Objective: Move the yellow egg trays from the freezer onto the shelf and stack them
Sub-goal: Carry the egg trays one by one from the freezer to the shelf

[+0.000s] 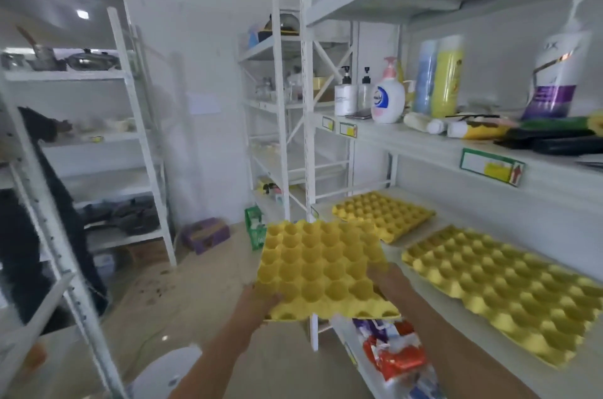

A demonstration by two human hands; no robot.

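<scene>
I hold one yellow egg tray [321, 268] level in front of me, just left of the white shelf [421, 237]. My left hand [261, 302] grips its near left corner and my right hand [386, 279] grips its right edge. Two more yellow egg trays lie flat on the shelf board: a far one [383, 214] and a near one [509, 291], side by side and apart, not stacked. The freezer is out of view.
The board above carries soap and lotion bottles [388, 98] and lying tubes. Packets [396, 356] fill the shelf below the trays. A white upright post [306, 104] stands at the shelf's corner. More racks line the back and left; a green basket [254, 229] sits on the floor.
</scene>
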